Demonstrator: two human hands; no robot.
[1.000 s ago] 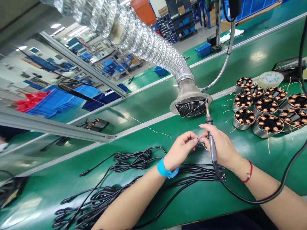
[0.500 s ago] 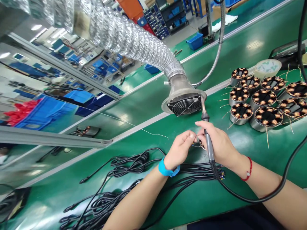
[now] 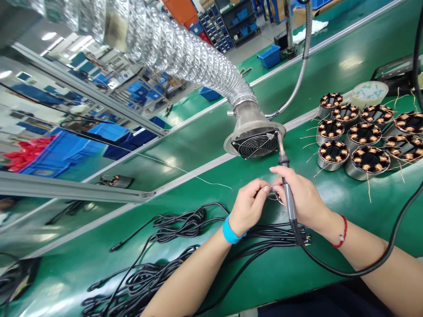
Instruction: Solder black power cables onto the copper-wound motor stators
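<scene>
My right hand [image 3: 304,196] is closed round the grey handle of a soldering iron [image 3: 289,200], whose tip points up towards the fume extractor hood [image 3: 254,132]. Its thumb and fingertips also meet the fingertips of my left hand [image 3: 250,204]. My left hand is pinched on something thin, perhaps a wire end, too small to make out. Just behind the fingers, a round part with copper and a silvery rim [image 3: 279,198] shows, mostly hidden by my right hand. The iron's black cord [image 3: 346,274] loops below my right forearm.
Several motor stators [image 3: 368,160] with copper windings and loose wire ends stand at the right, beside a tape roll [image 3: 370,91]. Coiled black cables [image 3: 178,226] lie at the left and under my wrists. A silver duct [image 3: 198,59] hangs overhead. A thin wire [image 3: 211,182] dangles left.
My left wrist has turned slightly, and its fingertips have shifted a little at the pinch. My right hand and the soldering iron stay nearly where they were.
</scene>
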